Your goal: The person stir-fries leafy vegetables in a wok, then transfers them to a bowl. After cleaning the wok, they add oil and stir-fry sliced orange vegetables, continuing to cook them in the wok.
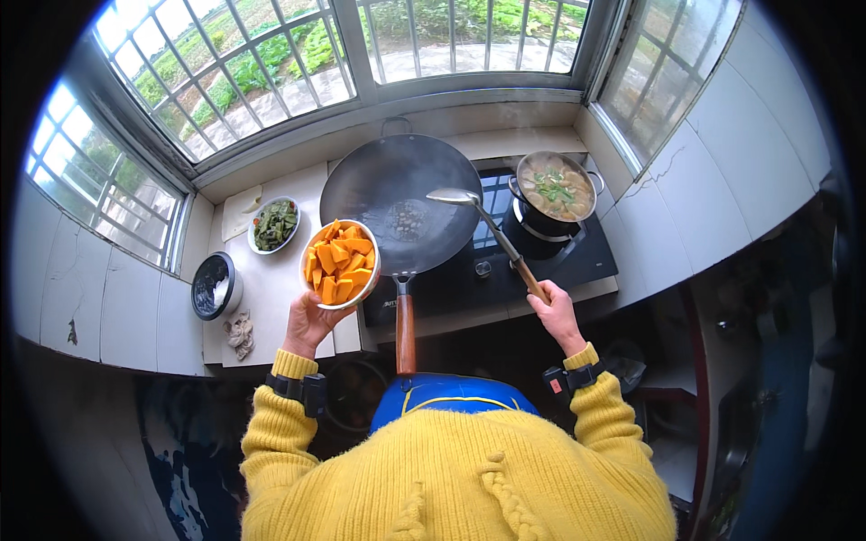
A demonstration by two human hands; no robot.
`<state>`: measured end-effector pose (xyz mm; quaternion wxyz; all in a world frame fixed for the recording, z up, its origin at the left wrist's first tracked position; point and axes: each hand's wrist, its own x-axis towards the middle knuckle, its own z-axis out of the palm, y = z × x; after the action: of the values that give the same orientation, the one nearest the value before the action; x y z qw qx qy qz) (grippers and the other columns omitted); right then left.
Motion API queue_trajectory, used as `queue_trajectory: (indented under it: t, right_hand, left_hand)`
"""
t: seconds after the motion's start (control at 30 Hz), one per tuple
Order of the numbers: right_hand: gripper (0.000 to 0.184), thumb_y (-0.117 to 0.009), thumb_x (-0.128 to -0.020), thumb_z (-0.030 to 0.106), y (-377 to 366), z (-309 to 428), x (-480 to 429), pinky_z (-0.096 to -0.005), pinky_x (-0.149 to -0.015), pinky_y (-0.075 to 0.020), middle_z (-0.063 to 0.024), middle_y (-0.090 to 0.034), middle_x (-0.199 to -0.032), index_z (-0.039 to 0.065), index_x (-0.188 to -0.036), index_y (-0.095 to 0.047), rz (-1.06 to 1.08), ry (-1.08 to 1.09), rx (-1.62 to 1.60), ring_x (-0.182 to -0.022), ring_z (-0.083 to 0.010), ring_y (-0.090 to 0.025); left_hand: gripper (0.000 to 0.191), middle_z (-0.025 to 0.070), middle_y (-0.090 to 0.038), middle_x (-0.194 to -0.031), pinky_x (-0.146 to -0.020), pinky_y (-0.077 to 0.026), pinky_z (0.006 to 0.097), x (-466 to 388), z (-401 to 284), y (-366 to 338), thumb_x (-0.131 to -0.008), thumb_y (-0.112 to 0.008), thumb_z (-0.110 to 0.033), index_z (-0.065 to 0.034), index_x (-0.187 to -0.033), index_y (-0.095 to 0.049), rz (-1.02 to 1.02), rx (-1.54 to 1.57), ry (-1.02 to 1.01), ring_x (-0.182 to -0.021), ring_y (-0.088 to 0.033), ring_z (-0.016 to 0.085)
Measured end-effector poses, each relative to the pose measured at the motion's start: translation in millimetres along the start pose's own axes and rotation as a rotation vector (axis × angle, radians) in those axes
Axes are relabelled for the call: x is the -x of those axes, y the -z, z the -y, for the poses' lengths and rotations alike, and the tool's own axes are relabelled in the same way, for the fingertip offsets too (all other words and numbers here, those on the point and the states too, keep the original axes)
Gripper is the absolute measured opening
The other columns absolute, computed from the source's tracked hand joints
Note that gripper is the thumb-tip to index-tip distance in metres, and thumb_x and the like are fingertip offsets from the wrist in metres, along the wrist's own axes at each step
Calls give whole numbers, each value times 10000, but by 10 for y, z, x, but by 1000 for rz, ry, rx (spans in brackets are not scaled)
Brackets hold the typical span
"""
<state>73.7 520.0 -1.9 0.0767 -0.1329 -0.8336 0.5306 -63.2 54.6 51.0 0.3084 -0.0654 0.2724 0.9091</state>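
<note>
My left hand [312,320] grips the near rim of a white bowl [371,284] filled with cut chunks of orange squash or pumpkin [340,260]. The bowl is held at the lower left edge of a large dark wok [433,237], overlapping it in view. In my right hand [556,312] is the wooden handle of a metal cooking spatula [454,196], its head over the wok's right part. A small patch of bubbling liquid or bits [408,222] lies in the wok, and light steam rises. The wok's wooden handle [405,331] points toward me.
On the black stove [582,260], a steaming pot of soup [555,186] with green leaves stands at the right. Left on the counter [277,318] are a plate of cooked greens [275,225], a dark-rimmed container [216,286] with white contents and a crumpled cloth [239,334]. Barred windows stand behind.
</note>
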Motion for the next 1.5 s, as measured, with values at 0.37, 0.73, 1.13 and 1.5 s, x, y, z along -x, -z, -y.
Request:
queue_trajectory:
  t: [0.37,0.73,1.13,1.5]
  right_hand:
    - [199,-710,-920,180,1247,443,261,-293,-615,-451,-35,-578,-713,3,-960,-629,-77,-45,219,-650,-116,-514]
    - [151,-681,-930,144,2603,1596,371,-248,-622,-402,21,-513,-738,9,-948,-616,-10,-116,457,-687,-72,-460]
    - [127,-652,-987,164,2021,1772,49,-162,-463,-295,87,-469,-690,43,-1004,-614,185,-129,-7,-516,1,-374]
    - [134,-656,-995,166,393,910,-93,-174,-450,-297,72,-481,-696,42,-1017,-611,191,-99,-420,-510,-4,-397]
  left_hand:
    - [766,251,-453,-1456,-913,-589,593,688,25,122,-775,-554,-26,3,-1498,-300,-161,-26,-84,-1268,-546,454]
    - [695,228,-494,-1405,-884,-590,583,1539,-125,-36,-793,-567,-59,19,-1449,-350,-366,-140,-221,-1228,-589,425]
    - [691,244,-482,-1406,-905,-586,577,1326,-171,-254,-805,-558,-43,33,-1453,-329,-256,-107,-209,-1246,-573,422]
    - [647,252,-507,-1412,-963,-578,542,355,-75,-372,-828,-570,-31,73,-1436,-373,-35,-153,-64,-1222,-597,410]
